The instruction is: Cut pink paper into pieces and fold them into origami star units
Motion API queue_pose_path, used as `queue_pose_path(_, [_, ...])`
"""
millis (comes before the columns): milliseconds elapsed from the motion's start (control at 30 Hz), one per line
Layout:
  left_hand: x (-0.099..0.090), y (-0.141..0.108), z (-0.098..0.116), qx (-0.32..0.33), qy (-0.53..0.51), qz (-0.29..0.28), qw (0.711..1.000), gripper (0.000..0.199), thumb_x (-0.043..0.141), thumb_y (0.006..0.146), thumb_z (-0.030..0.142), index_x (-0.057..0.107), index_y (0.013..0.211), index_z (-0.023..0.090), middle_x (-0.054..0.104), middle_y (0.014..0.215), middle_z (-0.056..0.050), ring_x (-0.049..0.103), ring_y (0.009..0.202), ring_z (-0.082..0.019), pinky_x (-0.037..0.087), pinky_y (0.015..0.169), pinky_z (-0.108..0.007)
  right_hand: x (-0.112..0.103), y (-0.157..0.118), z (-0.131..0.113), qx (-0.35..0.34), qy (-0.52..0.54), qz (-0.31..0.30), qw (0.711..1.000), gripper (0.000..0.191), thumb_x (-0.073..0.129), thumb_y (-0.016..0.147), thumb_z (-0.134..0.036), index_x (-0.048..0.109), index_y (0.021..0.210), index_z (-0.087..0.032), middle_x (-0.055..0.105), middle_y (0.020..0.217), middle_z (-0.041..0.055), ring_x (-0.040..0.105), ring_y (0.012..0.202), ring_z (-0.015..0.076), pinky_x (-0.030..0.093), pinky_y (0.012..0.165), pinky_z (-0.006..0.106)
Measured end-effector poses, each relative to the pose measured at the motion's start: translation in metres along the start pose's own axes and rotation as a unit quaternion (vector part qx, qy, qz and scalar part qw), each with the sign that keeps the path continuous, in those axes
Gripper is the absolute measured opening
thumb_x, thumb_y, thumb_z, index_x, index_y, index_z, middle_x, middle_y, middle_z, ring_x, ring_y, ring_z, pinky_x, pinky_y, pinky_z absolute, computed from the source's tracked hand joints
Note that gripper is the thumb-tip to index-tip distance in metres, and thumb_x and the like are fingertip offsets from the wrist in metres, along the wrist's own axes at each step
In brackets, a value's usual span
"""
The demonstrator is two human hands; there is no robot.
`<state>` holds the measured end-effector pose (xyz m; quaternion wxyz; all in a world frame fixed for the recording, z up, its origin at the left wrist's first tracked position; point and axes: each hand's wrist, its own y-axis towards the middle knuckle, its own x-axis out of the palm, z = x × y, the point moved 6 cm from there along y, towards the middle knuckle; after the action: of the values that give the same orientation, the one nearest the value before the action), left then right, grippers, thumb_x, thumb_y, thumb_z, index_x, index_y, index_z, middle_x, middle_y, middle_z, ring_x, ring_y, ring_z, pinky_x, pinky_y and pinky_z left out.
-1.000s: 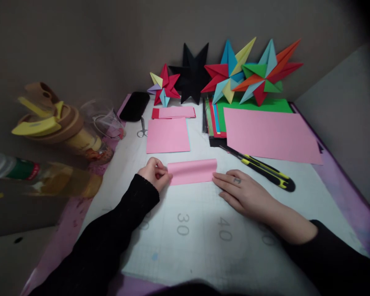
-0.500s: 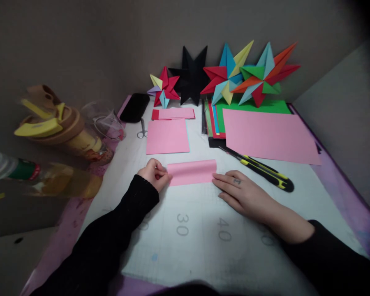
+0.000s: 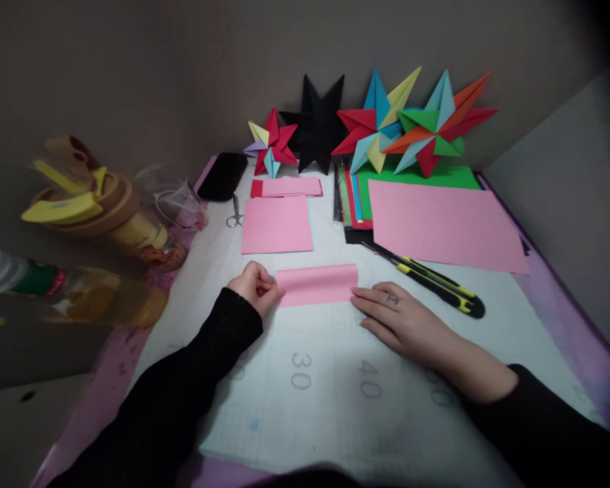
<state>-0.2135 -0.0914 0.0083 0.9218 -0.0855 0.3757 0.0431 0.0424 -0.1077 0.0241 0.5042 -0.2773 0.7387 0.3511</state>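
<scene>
A pink paper (image 3: 317, 285), bent over so its far edge curves up, lies on the white mat (image 3: 335, 427) between my hands. At its left end my left hand (image 3: 257, 287) pinches the near corner between thumb and curled fingers. My right hand (image 3: 397, 314) lies palm down at the right end, fingers stretched and fingertips touching the paper's edge. Just beyond is a pink square sheet (image 3: 277, 224). A black and yellow utility knife (image 3: 432, 281) rests past my right hand.
Folded paper stars (image 3: 318, 125) stand along the back wall. Behind the knife lie a large pink sheet (image 3: 447, 224) and coloured paper. Small scissors (image 3: 235, 215) and a phone (image 3: 222, 177) are back left. A cup (image 3: 127, 217) and a bottle (image 3: 91, 291) stand at the left edge.
</scene>
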Motion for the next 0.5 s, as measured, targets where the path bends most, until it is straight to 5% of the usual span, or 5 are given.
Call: queue_pose_path(500, [-0.0019,-0.0018,0.0032,-0.005,0.01,0.004,1.0,0.034,0.068,0.064,0.035,0.037,0.071,0.024,0.068,0.065,0.007,0.053,0.054,-0.013,0.039,0.059,-0.026,-0.0019,0.0007,-0.0004,0.001,0.007,0.006,1.0,0.032,0.052,0.086,-0.022,0.059,0.116,-0.015,0.062,0.118,0.0111,0.051,0.096,0.025,0.05,0.083,0.044])
